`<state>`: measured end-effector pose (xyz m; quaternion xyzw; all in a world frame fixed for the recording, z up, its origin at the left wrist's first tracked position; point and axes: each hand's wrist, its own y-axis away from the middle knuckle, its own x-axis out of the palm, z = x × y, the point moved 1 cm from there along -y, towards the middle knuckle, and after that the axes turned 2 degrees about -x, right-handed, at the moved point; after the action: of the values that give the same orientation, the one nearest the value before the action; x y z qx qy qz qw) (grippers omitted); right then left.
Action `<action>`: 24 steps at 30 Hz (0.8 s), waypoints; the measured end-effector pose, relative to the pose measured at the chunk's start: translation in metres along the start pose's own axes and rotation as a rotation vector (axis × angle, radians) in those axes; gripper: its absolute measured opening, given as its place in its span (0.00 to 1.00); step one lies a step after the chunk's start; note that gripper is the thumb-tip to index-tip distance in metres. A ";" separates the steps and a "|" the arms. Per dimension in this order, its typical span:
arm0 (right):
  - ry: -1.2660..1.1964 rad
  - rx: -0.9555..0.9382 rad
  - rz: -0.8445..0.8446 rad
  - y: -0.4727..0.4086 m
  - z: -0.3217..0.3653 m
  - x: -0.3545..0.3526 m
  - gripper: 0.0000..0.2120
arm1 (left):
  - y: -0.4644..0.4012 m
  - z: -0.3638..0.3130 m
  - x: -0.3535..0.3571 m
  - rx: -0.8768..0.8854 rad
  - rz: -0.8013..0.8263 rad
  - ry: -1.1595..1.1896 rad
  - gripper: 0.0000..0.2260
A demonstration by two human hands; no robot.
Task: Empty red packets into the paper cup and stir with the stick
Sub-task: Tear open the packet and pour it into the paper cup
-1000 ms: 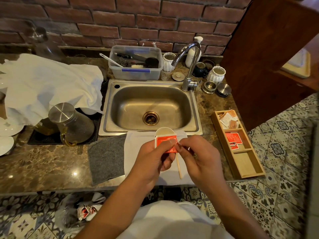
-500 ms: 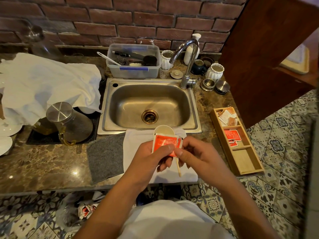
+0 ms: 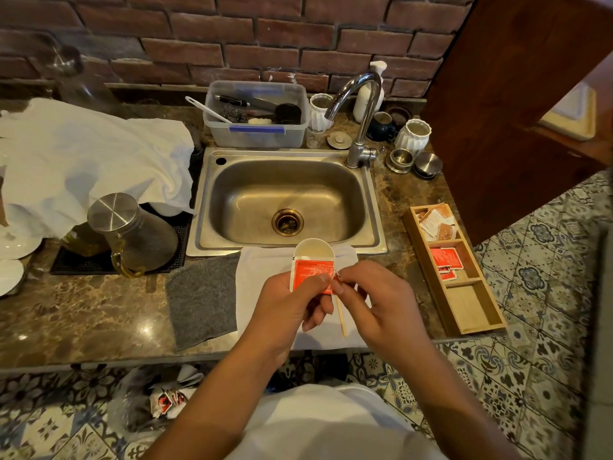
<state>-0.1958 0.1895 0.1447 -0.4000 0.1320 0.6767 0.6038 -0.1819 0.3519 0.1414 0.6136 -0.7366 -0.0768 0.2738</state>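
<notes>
My left hand (image 3: 292,303) pinches a red packet (image 3: 311,273) by its lower edge, holding it upright just in front of the white paper cup (image 3: 313,249). My right hand (image 3: 378,305) pinches the packet's right corner between thumb and forefinger. The cup stands on a white cloth (image 3: 262,277) at the sink's front edge, and the packet hides its near side. A thin wooden stick (image 3: 341,318) lies on the cloth between my hands. More red packets (image 3: 444,258) sit in the middle compartment of a wooden tray (image 3: 464,310) on the right.
A steel sink (image 3: 285,197) with a tap (image 3: 361,127) lies behind the cup. A grey mat (image 3: 202,300) is left of the cloth, a metal-lidded jug (image 3: 132,234) farther left. A bag with torn packets (image 3: 159,398) sits on the floor below the counter.
Both hands have kept their pinch on the red packet in front of the cup. My right fingers have closed in tighter on its right corner. The view has drifted slightly.
</notes>
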 end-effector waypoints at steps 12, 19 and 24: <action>-0.418 0.310 0.061 0.002 0.000 -0.005 0.09 | 0.001 0.000 0.003 0.003 0.049 -0.015 0.12; -0.492 0.301 0.324 -0.008 -0.010 -0.020 0.15 | -0.001 0.001 -0.006 0.007 0.032 -0.093 0.11; -0.531 0.277 0.328 -0.008 -0.011 -0.016 0.13 | -0.001 0.001 -0.010 0.029 0.094 -0.134 0.11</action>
<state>-0.1847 0.1732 0.1512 -0.0978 0.1234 0.8209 0.5490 -0.1809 0.3612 0.1370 0.5758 -0.7823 -0.0939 0.2182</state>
